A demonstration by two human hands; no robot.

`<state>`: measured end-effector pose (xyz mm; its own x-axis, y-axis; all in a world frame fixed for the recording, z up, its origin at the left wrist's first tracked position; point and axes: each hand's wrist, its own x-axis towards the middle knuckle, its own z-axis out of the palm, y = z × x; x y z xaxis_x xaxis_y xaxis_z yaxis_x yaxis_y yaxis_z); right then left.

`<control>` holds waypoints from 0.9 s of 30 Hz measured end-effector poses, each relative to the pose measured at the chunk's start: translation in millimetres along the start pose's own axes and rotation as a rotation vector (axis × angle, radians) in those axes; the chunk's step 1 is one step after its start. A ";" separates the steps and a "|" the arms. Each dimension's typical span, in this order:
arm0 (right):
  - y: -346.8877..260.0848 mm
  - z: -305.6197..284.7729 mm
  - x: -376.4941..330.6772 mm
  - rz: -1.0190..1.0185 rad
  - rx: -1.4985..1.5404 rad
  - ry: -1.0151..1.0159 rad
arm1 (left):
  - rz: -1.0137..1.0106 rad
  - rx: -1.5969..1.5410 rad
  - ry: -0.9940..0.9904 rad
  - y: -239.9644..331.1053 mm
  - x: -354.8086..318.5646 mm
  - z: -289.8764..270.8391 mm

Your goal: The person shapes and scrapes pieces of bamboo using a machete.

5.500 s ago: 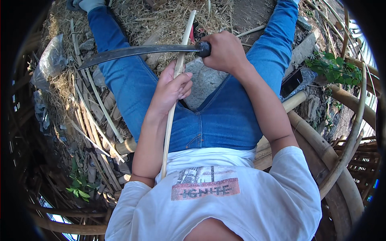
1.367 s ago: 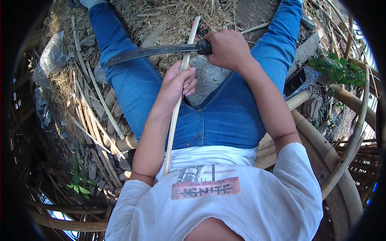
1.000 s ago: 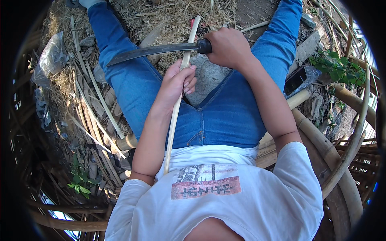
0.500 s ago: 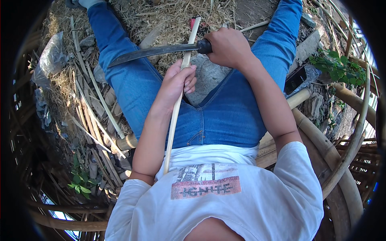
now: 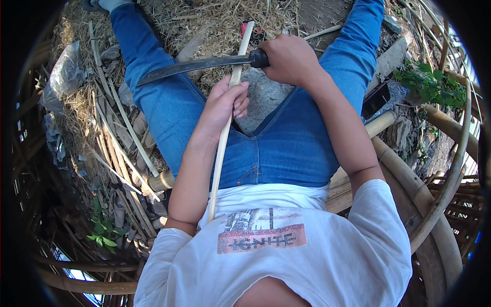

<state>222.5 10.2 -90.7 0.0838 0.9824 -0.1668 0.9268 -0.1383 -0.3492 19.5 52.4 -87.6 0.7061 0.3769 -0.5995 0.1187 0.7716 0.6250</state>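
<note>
My left hand (image 5: 226,103) is closed round a long pale bamboo strip (image 5: 221,151), which runs from my waist up between my knees. In my right hand (image 5: 290,60) is the dark handle of a machete (image 5: 197,65). Its long dark blade lies across the strip a little beyond my left fingers, and its tip reaches over my left knee. Where blade and strip cross, they appear to touch. Below them, between my thighs, sits a grey stone (image 5: 263,97).
Pale shavings (image 5: 176,18) cover the ground ahead. Loose bamboo strips (image 5: 128,128) and a clear plastic bag (image 5: 64,77) lie at left. On the right are a dark phone-like object (image 5: 376,101), a leafy plant (image 5: 432,87) and curved bamboo poles (image 5: 409,189).
Almost nothing differs. My right hand and the machete have shifted very slightly along the strip, away from my body; my left hand keeps its hold.
</note>
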 end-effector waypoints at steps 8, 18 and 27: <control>-13.5 -2.6 -1.0 -0.004 0.008 0.053 | 0.031 -0.017 -0.012 5.6 -10.7 5.5; 8.1 -6.7 -0.6 0.263 0.186 0.296 | 0.118 -0.051 -0.088 19.0 -24.0 19.9; -19.6 -3.9 3.2 0.049 0.144 0.181 | 0.155 0.020 -0.018 14.5 -20.2 6.5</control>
<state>206.1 16.6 -80.8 0.2039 0.9787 -0.0236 0.8592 -0.1904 -0.4750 11.5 52.6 -63.2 0.7292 0.4814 -0.4864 0.0210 0.6947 0.7190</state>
